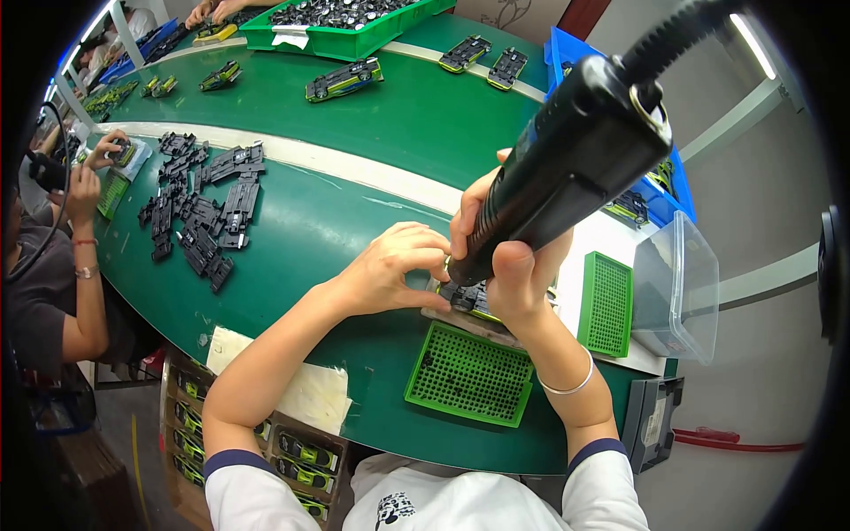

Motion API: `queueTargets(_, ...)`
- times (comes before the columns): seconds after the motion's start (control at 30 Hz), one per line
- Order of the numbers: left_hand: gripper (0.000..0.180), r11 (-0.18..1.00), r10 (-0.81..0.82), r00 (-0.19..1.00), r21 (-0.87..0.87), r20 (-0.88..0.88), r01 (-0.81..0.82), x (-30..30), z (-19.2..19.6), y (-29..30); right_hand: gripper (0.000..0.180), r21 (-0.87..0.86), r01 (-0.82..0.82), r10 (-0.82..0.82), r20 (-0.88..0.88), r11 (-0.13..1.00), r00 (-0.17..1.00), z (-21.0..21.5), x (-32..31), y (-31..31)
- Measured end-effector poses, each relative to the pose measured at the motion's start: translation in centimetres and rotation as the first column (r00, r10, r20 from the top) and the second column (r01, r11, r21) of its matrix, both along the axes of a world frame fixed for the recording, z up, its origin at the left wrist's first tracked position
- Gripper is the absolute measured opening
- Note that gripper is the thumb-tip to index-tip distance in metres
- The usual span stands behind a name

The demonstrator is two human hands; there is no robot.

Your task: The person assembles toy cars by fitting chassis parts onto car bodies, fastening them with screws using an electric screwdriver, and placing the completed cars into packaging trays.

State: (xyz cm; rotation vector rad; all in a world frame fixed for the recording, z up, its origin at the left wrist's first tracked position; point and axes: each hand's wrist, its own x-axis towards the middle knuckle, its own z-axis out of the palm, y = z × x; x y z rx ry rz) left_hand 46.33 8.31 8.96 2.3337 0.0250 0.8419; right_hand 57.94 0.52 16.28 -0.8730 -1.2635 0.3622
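My right hand (522, 274) is wrapped round a black electric screwdriver (567, 150), which slants down to the left with its cord at the top. Beneath its lower end a toy car (469, 299) with a black underside and yellow-green edges lies on a small block. My left hand (390, 270) grips the car's left end between thumb and fingers. The driver's tip is hidden behind my right hand and the handle. Close in front of the block sits a green perforated tray (460, 412) with small dark pieces in its holes.
Black car chassis (204, 203) lie piled at left, near a co-worker's hand (84, 190). Right stand another green tray (606, 305), a clear plastic bin (677, 292) and a blue bin (682, 186). Beyond are more cars (345, 80) and a green crate (390, 37). Below, cartons (166, 416) hold cars.
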Motion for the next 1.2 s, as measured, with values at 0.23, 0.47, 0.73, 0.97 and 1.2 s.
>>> queueTargets(0.23,0.027,1.0,-0.001,1.0,-0.001,-0.018,0.001,-0.1,0.4,0.3,0.086,-0.056,-0.006,0.008,0.028,0.998,1.0,-0.6,-0.4,0.4)
queueTargets(0.47,0.026,0.999,-0.019,0.999,-0.027,-0.039,0.018,0.0,-0.2,0.5,0.085,-0.131,-0.03,0.027,-0.023,0.991,0.999,-0.3,-0.3,0.4)
queueTargets(0.73,0.025,0.999,-0.039,0.999,-0.015,0.004,0.039,0.3,-0.8,0.5,0.082,-0.126,-0.116,0.125,0.067,0.985,0.99,1.0,1.3,-1.1)
queueTargets(0.97,0.028,0.997,-0.04,0.998,-0.069,0.044,0.043,0.2,-1.4,0.4,0.085,0.044,-0.282,0.284,-0.041,0.958,0.958,-0.1,0.8,-6.8)
queueTargets(1.2,0.027,0.99,-0.058,0.998,-0.126,0.031,0.062,0.3,-1.2,0.3,0.083,-0.063,-0.305,0.305,-0.011,0.95,0.952,-1.9,0.5,-6.8)
